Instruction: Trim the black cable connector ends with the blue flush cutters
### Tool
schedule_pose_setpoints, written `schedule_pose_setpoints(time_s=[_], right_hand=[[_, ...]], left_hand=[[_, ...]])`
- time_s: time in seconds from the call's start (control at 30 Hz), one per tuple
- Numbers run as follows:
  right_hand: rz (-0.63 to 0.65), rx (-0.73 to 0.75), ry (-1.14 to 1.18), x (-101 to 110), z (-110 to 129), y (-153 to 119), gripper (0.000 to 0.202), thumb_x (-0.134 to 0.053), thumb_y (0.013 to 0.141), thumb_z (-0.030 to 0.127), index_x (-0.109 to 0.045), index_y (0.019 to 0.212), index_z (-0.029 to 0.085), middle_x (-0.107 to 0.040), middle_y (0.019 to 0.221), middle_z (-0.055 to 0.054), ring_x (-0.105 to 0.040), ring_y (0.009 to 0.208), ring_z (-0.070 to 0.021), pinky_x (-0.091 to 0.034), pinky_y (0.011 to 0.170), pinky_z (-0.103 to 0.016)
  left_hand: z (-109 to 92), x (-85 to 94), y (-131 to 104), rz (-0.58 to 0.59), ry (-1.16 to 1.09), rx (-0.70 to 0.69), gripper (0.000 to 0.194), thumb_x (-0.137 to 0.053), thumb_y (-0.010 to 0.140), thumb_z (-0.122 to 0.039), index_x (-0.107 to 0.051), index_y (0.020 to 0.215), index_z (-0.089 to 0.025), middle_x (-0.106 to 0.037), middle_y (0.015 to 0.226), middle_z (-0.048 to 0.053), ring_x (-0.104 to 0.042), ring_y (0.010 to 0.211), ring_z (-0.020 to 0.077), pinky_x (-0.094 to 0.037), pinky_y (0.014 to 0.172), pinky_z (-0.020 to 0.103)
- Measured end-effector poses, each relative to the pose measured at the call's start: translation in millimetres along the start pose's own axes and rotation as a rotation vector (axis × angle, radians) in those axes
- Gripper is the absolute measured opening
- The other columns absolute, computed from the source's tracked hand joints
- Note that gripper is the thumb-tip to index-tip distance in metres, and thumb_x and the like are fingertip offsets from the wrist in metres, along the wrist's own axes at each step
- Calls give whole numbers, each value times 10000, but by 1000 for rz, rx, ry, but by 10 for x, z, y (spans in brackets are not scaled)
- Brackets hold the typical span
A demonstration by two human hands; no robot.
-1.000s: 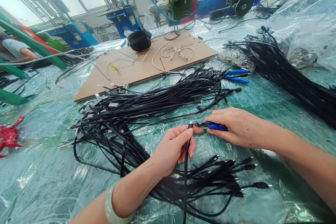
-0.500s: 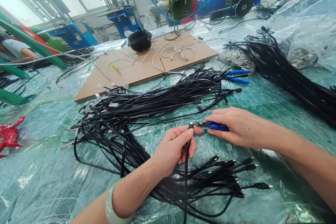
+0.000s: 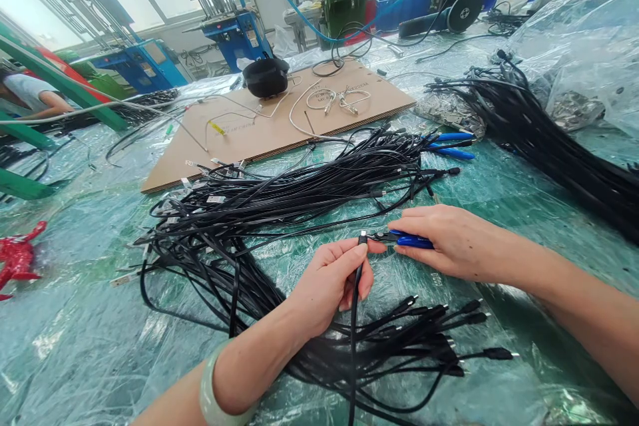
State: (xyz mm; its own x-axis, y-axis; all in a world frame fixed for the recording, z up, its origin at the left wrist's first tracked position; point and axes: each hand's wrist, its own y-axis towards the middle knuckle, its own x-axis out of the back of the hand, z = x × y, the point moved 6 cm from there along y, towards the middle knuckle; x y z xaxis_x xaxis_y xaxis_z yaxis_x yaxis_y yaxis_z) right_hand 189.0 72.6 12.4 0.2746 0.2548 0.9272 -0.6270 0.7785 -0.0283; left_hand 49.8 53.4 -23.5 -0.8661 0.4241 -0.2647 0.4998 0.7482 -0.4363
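Between thumb and fingers, my left hand (image 3: 339, 276) pinches a black cable (image 3: 355, 326) just below its plug, whose metal tip points up. The rest of that cable hangs down toward me. My right hand (image 3: 446, 239) is closed round the blue handles of small cutting pliers (image 3: 412, 240). The jaws of the pliers reach left to the plug and appear to touch its side. Under my left hand spreads a bundle of black cables (image 3: 399, 346) with plugs at the right. Behind my hands lies another heap of black cables (image 3: 299, 193).
Brown cardboard (image 3: 279, 130) lies beyond the heap, carrying pale cables and a black case (image 3: 265, 78). A second blue-handled tool (image 3: 452, 145) rests at the heap's right end. More black cables (image 3: 544, 133) lie at right. A red shiny object (image 3: 18, 258) is at left; a person (image 3: 30, 96) sits far left.
Both hands stay almost in place. The pliers and my right hand have shifted very slightly left, with the jaws still at the plug.
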Motion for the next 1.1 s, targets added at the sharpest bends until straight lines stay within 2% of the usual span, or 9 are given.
schedule_pose_setpoints(time_s=[0.23, 0.6, 0.77, 1.1], right_hand=[[-9, 17, 28, 21, 12, 17, 234, -439, 899, 304, -631, 931, 174, -611, 736, -41, -550, 676, -182, -375, 599, -284], [-69, -2, -93, 28, 1, -29, 231, -482, 875, 311, -617, 990, 163, -583, 801, -64, -564, 717, -199, -410, 624, -297], [-58, -9, -131, 28, 19, -13, 217, -493, 868, 294, -617, 979, 155, -571, 793, -65, -554, 706, -200, -409, 614, -300], [-41, 12, -85, 15, 14, -9, 198, -452, 888, 290, -608, 837, 179, -576, 724, -40, -527, 634, -171, -365, 563, -276]], left_hand=[[1, 4, -8, -19, 0, 11, 295, -489, 859, -356, -638, 974, -129, -473, 453, -46, -278, 345, 41, -199, 317, 140], [-3, 0, -4, -40, 8, 34, 338, -540, 814, -407, -644, 961, -121, -466, 436, -50, -263, 336, 45, -183, 320, 155], [1, -8, -9, -44, 15, 45, 329, -534, 821, -396, -653, 958, -122, -453, 430, -51, -256, 340, 41, -175, 326, 151], [-8, -4, -9, -44, 47, 38, 350, -522, 834, -397, -653, 983, -109, -455, 432, -46, -264, 338, 46, -176, 315, 152]])
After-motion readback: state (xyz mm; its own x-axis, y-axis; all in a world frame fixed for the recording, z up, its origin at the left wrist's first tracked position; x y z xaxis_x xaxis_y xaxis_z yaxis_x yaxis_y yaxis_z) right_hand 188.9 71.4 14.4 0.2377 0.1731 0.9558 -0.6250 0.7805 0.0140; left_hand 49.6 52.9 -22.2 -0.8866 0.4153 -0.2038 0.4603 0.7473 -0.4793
